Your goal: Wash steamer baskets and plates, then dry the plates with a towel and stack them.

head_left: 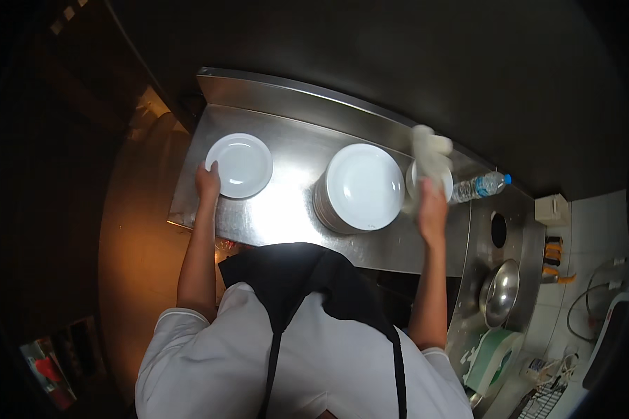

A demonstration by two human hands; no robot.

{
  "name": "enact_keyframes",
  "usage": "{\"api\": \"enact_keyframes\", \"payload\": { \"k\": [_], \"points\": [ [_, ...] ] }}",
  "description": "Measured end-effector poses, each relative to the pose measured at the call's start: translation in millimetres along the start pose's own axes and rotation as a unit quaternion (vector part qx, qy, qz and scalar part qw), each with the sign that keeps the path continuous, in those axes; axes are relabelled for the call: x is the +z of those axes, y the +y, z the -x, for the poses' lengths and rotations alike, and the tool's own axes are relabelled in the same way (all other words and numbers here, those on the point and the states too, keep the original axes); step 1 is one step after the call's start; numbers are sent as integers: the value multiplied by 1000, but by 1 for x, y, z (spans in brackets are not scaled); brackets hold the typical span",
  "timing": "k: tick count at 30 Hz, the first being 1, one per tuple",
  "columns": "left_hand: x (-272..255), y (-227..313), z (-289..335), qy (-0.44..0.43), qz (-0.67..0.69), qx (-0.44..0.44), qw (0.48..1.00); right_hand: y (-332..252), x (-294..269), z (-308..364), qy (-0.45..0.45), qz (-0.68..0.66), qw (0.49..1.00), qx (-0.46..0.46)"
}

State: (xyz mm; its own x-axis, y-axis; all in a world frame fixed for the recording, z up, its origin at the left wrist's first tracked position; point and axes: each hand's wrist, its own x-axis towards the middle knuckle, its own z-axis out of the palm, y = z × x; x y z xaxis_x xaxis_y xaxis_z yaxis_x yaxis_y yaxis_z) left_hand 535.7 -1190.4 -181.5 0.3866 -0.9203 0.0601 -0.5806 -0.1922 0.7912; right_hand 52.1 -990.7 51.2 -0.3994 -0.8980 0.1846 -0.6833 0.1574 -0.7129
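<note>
At the left end of the steel counter [286,136] is a white plate [240,166]. My left hand [208,183] grips its left rim, thumb over the edge. A tall stack of white plates [365,187] stands mid-counter, between my two hands. My right hand [432,206] is closed around a pale cloth [432,150], which is bunched and smeared by motion. Behind the cloth, partly hidden, is a round white dish [445,180]; whether the cloth touches it I cannot tell.
A clear water bottle [482,186] with a blue cap lies or leans right of the cloth. Further right are a round hole [498,229] in the steel top, a metal bowl [503,293] and a green-and-white container [495,362]. A raised steel ledge [293,94] runs along the back.
</note>
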Motion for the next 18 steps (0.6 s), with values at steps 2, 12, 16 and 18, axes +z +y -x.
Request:
{"api": "enact_keyframes", "payload": {
  "k": [2, 12, 16, 18],
  "points": [
    [-10, 13, -3, -41, -25, 8, 999, -11, 33, -9, -51, 89, 994, -30],
    [-2, 195, 119, -330, 150, 177, 915, -30, 53, -23, -148, 173, 935, -272],
    [34, 232, 172, -352, 216, 237, 879, -28, 43, -2, -271, -27, 953, -130],
    [35, 244, 176, -354, 225, 228, 879, -21, 16, 12, -352, -70, 933, 32]
  ]
}}
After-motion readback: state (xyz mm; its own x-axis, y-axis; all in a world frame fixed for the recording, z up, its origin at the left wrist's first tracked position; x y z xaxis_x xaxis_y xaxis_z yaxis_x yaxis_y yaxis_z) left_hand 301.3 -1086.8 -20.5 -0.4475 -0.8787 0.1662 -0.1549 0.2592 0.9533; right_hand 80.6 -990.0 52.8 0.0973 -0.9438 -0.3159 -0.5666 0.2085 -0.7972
